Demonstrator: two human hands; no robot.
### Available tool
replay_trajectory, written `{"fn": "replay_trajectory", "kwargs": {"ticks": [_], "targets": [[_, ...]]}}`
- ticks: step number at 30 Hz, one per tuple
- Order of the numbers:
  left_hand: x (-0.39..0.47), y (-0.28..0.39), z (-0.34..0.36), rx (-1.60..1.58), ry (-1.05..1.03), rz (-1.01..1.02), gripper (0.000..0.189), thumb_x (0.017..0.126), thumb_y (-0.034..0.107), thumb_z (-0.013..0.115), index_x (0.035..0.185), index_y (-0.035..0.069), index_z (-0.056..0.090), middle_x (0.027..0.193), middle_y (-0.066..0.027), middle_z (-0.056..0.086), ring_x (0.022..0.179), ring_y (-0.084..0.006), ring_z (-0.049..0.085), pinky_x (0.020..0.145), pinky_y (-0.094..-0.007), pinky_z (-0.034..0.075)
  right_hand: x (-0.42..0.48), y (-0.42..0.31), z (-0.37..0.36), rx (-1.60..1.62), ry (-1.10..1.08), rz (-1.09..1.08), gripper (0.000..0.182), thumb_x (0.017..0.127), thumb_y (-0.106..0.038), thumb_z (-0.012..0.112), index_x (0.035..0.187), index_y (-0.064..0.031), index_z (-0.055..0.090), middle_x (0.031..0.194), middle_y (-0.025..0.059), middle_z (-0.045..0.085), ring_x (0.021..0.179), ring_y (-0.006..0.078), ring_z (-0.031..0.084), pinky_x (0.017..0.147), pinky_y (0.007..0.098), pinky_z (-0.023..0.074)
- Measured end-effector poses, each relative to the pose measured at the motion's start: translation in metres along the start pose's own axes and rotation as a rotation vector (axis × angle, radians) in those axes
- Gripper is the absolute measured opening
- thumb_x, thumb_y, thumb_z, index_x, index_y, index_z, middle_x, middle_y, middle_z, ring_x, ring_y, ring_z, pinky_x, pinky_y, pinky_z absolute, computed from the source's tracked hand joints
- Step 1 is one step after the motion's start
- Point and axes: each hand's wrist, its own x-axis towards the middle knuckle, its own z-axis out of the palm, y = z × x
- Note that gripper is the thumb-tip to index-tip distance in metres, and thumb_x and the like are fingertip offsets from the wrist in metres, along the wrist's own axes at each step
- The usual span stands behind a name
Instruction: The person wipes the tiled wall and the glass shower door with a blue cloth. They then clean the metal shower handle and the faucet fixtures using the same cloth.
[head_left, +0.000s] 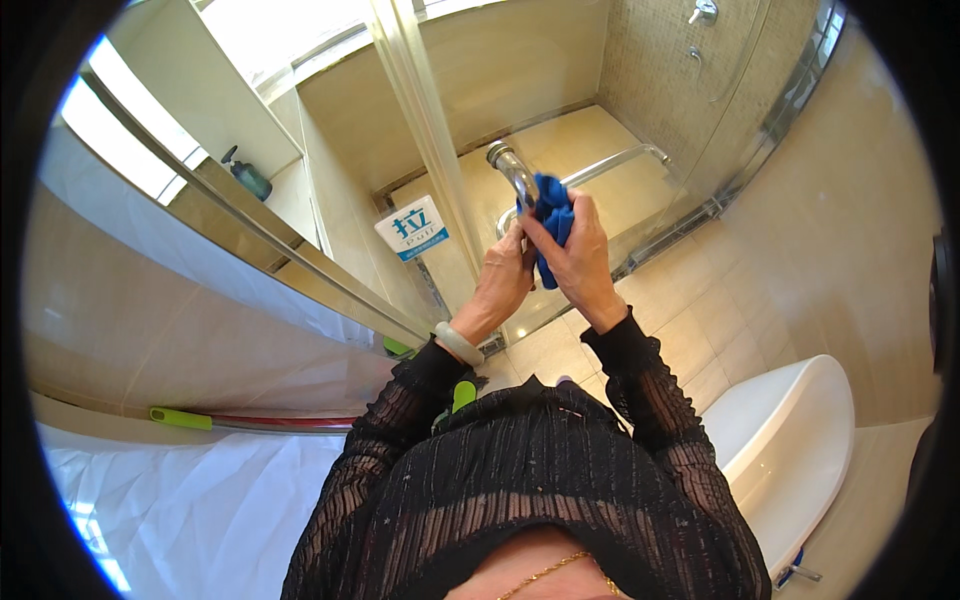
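A curved chrome door handle (511, 169) stands out from the glass shower door ahead of me. My right hand (583, 255) holds a bunched blue cloth (555, 206) against the handle's bend. Just left of it, my left hand (504, 277) is closed around the lower part of the handle, near the cloth; its fingertips are partly hidden. A sign with writing (412, 227) is stuck to the glass left of the hands. Beyond the handle, a long chrome bar (611, 163) shows at the door.
A white basin or tub (795, 427) stands at the lower right. At the left, a dark pump bottle (250, 180) rests on a ledge. A green-ended pole (181, 418) lies at the lower left. A shower valve (703, 13) is on the far wall.
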Motion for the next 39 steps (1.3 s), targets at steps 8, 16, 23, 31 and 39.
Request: {"fn": "replay_trajectory", "kwargs": {"ticks": [8,16,23,31,39], "targets": [[0.002,-0.024,-0.005,0.213,0.087,0.119,0.037,0.084,-0.006,0.054,0.120,-0.004,0.051,0.087,-0.0251,0.063,0.071,-0.0348,0.067,0.059,-0.0391,0.053,0.058,-0.020,0.041,0.130,0.053,-0.147,0.058,0.088,-0.027,0.067,0.122,0.0060,0.034,0.106,0.0232,0.042,0.095,0.0360,0.047,0.087,0.0443,0.0412],[-0.003,-0.028,-0.007,0.224,0.144,-0.071,0.026,0.086,-0.002,0.058,0.111,-0.001,0.054,0.086,-0.0197,0.064,0.077,-0.0355,0.067,0.067,-0.0420,0.053,0.061,-0.005,-0.010,0.207,-0.410,0.036,0.049,0.079,-0.024,0.075,0.111,0.0038,0.050,0.105,0.0247,0.056,0.098,0.0383,0.056,0.082,0.0431,0.0471],[0.003,-0.001,-0.008,0.138,0.125,-0.098,0.021,0.091,0.008,0.060,0.106,-0.003,0.052,0.081,-0.0168,0.064,0.057,-0.0244,0.065,0.053,-0.0372,0.051,0.086,-0.014,0.022,0.114,-0.060,-0.016,0.053,0.080,-0.042,0.074,0.095,0.0021,0.048,0.078,0.0218,0.059,0.071,0.0380,0.061,0.063,0.0436,0.0495],[-0.001,-0.019,-0.021,0.333,0.037,0.090,0.025,0.086,0.003,0.062,0.110,-0.002,0.055,0.090,-0.0245,0.064,0.084,-0.0438,0.063,0.070,-0.0447,0.051,0.030,0.004,0.038,0.527,0.124,0.265,0.036,0.092,-0.027,0.065,0.105,-0.0020,0.042,0.082,0.0167,0.060,0.073,0.0211,0.062,0.062,0.0313,0.0487],[0.002,-0.017,-0.037,0.286,-0.052,0.254,0.033,0.084,0.003,0.063,0.116,-0.002,0.054,0.103,-0.0257,0.061,0.089,-0.0450,0.061,0.074,-0.0438,0.051,0.049,-0.027,0.029,0.202,0.120,-0.010,0.067,0.079,-0.019,0.078,0.126,-0.0027,0.034,0.093,0.0190,0.062,0.079,0.0293,0.067,0.067,0.0374,0.0523]]}}
